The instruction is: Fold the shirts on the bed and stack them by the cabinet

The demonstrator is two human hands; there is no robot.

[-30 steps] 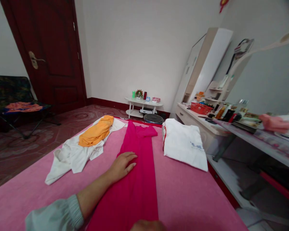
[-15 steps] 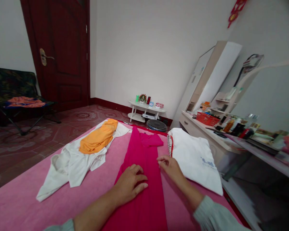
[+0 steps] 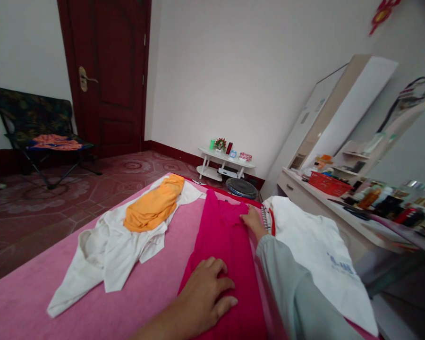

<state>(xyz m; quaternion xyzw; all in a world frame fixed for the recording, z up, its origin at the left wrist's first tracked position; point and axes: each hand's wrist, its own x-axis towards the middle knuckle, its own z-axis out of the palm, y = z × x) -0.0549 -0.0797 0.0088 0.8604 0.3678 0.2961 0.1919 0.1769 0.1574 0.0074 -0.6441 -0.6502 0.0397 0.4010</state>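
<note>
A magenta garment lies lengthwise on a pink bed cover. My left hand rests flat on the garment's near part, fingers spread. My right hand, reached forward in a pale green sleeve, touches the garment's far right edge near the collar; its fingers look curled on the cloth. A folded white shirt lies to the right of that hand.
An orange garment sits on a crumpled white one at the bed's left. A folding chair and a dark red door stand beyond. A cluttered dresser lines the right side; a small white table stands by the far wall.
My right hand has reached forward along the garment's right edge to its far end. My left hand stayed on the garment, nearer me. The view shifted right and closer.
</note>
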